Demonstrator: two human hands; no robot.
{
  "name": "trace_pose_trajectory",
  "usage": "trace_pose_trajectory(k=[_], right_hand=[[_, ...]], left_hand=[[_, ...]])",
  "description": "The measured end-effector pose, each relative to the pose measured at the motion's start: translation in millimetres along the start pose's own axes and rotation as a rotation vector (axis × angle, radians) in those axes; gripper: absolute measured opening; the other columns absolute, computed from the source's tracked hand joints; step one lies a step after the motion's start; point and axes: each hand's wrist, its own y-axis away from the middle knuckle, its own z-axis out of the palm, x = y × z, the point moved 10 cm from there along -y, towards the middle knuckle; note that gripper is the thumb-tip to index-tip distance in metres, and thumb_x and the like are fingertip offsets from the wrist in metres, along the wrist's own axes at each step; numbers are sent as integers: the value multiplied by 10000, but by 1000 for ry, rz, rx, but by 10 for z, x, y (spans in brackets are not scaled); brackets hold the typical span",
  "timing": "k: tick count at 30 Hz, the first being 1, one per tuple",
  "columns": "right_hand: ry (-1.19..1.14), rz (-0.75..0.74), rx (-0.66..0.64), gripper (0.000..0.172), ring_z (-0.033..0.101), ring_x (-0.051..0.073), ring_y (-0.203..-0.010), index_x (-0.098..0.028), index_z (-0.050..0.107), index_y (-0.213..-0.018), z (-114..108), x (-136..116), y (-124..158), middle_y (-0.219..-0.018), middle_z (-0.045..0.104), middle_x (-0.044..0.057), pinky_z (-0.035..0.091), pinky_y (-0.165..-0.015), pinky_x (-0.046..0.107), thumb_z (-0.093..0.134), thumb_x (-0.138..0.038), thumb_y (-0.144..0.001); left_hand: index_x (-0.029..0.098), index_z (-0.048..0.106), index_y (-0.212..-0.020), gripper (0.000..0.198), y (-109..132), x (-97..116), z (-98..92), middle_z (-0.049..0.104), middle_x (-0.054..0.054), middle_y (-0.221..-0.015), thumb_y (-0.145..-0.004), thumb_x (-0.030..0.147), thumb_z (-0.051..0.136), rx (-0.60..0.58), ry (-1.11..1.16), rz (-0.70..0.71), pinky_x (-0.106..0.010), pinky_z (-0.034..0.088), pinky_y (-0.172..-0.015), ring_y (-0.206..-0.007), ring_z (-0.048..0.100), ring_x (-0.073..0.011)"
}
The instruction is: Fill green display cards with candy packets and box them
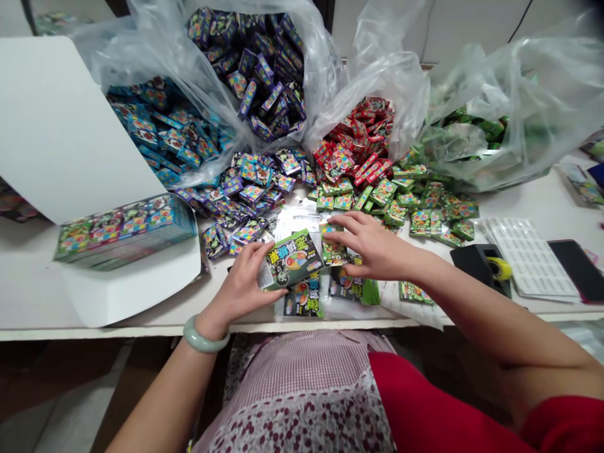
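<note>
Currently left hand (238, 290) gripping one green box (292, 259); right hand (375, 245) open, resting on second green box (333, 246).

Printed boxes (255, 192) heaped on the tabletop (528, 195)
Left hand (238, 289) grips a green box (292, 259); right hand (377, 245) touches another box (333, 248).

green printed box (290, 259), red sleeve (438, 396), maroon-flowered apron (302, 428)

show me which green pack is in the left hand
The tilted green pack gripped in the left hand. It looks larger than the small green packs heaped beyond and the pack under the right hand.
</note>
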Motion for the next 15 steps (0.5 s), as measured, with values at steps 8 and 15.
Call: trace_pose_trajectory(k=[8, 15], right_hand=[[-169, -104, -155, 694, 381, 326, -1287, -201, 479, -1342, 82, -92, -73, -1396, 457, 135, 331, -1076, 526, 706, -176, -686], [-370, -6, 43, 764, 299, 268, -1390, -192, 268, -1458, 127, -23, -84, -1461, 397, 149, 260, -1147, 493, 657, -264, -804]], left_hand=[[285, 239, -1455, 914, 4, 158, 127, 405, -107, -1285, -710, 427, 750, -60, 21, 68, -510, 410, -1038, -1217, 428, -312], [273, 261, -1440, 888, 44, 18, 51, 397, -112, -1294, -710, 398, 752, 6, -9, -36, -513, 393, -1051, -1229, 423, -310]])
